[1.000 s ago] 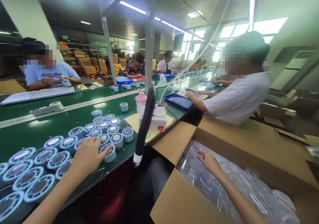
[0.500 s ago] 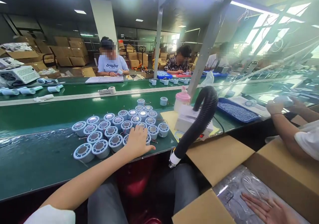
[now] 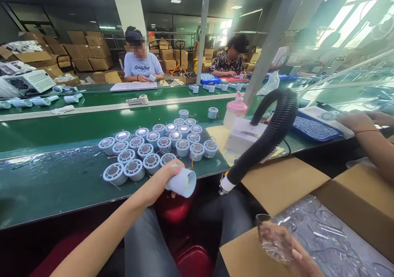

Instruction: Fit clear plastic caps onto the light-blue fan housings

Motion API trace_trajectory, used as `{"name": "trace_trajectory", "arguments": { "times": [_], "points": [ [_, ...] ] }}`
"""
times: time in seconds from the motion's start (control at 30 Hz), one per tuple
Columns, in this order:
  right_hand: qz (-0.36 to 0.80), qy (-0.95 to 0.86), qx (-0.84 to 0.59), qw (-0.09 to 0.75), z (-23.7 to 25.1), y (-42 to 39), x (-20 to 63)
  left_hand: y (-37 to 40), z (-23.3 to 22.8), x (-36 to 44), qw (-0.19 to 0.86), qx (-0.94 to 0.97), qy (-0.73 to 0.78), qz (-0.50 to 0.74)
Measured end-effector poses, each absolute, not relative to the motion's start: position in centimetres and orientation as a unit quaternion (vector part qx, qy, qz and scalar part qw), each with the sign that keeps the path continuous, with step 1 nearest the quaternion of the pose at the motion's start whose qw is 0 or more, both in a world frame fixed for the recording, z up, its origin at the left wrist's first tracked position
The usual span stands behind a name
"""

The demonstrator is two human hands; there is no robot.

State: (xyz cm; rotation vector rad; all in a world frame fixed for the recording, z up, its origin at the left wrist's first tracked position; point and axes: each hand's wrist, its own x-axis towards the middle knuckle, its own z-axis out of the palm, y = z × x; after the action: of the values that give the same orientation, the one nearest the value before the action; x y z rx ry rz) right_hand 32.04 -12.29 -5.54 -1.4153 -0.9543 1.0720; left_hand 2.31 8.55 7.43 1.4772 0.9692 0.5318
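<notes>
The left hand (image 3: 162, 178) is pinching a pale blue cup (image 3: 184, 183) from behind, thumb over the top and fingertips showing underneath, and the cup's long axis is pointing away from that hand to the right and slightly down, so that its open end is facing toward the right hand (image 3: 297, 250). The right hand is closing around a clear plastic cup (image 3: 275, 243); blur is hiding just how the fingers are sitting on it. That clear cup is lying to the right of the left hand and closer to the body, well apart from the blue cup, with the right hand being the nearer one to the cardboard box (image 3: 351, 205). Beyond the left hand, a cluster of blue cylinders (image 3: 134, 169) is standing on the worktop (image 3: 70, 186), whose front edge is running just behind the held cup. Between the two hands, over the legs (image 3: 235, 215), an open gap is showing; on its far side a black hose (image 3: 261, 145) is hanging down past the worktop edge. Under the right hand, a box flap (image 3: 241, 250) is jutting toward that gap, while clear plastic packaging (image 3: 329, 236) is filling the box just beyond and to the right.
</notes>
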Motion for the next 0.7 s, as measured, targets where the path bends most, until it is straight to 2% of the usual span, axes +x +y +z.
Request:
{"name": "trace_trajectory", "arguments": {
  "times": [0.07,0.1,0.2,0.27,0.37,0.43,0.5,0.6,0.7],
  "points": [
    [0.411,-0.532,-0.525,0.522,-4.1,-11.2,29.1,7.4,5.6,1.8,0.698,0.563,0.407,0.178],
    [0.370,-0.604,-0.517,0.481,-3.2,-10.5,27.7,6.9,4.5,1.7,0.755,0.506,0.392,0.144],
    [0.132,-0.778,-0.493,0.366,-0.2,-8.0,24.2,5.8,1.7,1.5,0.878,0.343,0.329,0.064],
    [0.000,-0.816,-0.479,0.324,1.5,-6.3,22.7,5.1,0.9,1.4,0.887,0.323,0.326,0.054],
    [-0.078,-0.825,-0.508,0.235,2.5,-4.5,21.4,4.3,1.5,1.4,0.853,0.384,0.352,0.034],
    [-0.075,-0.828,-0.523,0.186,2.6,-4.0,21.0,3.8,2.4,1.4,0.793,0.487,0.366,0.024],
    [-0.026,-0.832,-0.528,0.171,2.5,-4.0,20.8,3.2,3.4,1.4,0.686,0.623,0.373,0.046],
    [0.122,-0.822,-0.525,0.183,2.6,-4.4,20.9,2.3,4.0,1.2,0.520,0.760,0.371,0.116],
    [0.265,-0.767,-0.536,0.232,2.9,-4.7,21.1,1.7,3.4,0.9,0.485,0.776,0.366,0.169]
  ]
}}
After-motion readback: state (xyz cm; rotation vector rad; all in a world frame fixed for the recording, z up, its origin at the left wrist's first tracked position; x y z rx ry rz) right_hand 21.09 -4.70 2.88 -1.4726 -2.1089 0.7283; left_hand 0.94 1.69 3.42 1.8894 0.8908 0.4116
